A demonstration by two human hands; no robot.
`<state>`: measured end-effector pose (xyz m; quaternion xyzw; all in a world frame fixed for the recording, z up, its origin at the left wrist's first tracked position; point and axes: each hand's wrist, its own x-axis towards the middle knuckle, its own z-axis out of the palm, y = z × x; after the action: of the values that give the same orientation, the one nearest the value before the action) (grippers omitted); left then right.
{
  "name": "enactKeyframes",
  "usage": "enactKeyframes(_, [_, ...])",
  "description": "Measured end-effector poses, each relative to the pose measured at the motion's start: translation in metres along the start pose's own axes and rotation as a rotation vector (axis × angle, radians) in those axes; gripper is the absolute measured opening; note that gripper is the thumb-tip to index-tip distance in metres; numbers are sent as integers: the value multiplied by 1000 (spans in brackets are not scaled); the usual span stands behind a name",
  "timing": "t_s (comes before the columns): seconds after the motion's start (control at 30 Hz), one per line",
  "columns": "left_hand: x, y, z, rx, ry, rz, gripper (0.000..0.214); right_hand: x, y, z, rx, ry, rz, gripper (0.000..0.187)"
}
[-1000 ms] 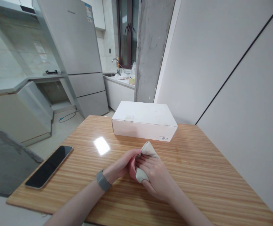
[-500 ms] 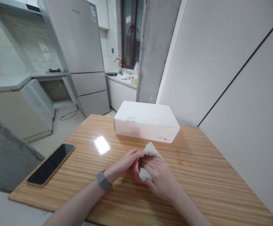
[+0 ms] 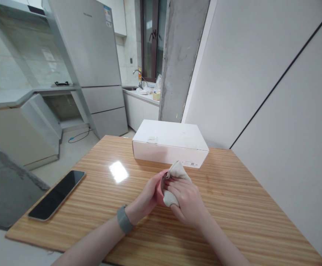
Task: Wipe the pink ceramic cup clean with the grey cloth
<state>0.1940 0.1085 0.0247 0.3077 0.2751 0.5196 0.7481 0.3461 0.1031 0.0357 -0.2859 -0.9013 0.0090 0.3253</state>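
Head view: left hand [image 3: 145, 194] curled around a pink rounded object [image 3: 159, 190], mostly hidden, held just above the striped wooden table [image 3: 221, 225]. Right hand [image 3: 187, 199] closed on a beige cloth [image 3: 176, 181], pressing it against the pink object's near side. Grey watch [image 3: 124, 220] on left wrist. White box [image 3: 169, 142] just beyond the hands, on the table. Black smartphone [image 3: 57, 195] lies face up, well left. Steel fridge [image 3: 85, 48] in background.

Nothing legible: fridge logo [image 3: 88, 15], fridge sticker [image 3: 108, 17], and box print [image 3: 191, 163] just beyond the right grip [image 3: 184, 197], all too blurred.
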Motion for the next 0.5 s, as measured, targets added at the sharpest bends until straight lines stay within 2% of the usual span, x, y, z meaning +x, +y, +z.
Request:
enactKeyframes(0.07, [2, 0, -7, -6, 0, -38, 44, 0, 0, -2, 57, -23, -64, 33])
enactKeyframes(0.17, [3, 2, -15, 112, 43, -122, 41, -1, 2, -3, 94, -44, -79, 34])
enactKeyframes(0.27, [3, 6, -17, 279, 63, -78, 41, -3, 6, -4, 148, -75, -62, 34])
enactKeyframes(0.37, [2, 7, -16, 402, 17, 4, 41, -3, 11, -6, 188, -98, -70, 35])
enactKeyframes(0.5, [2, 5, -16, 401, -23, 27, 41, -2, 11, -7, 152, -74, -38, 36])
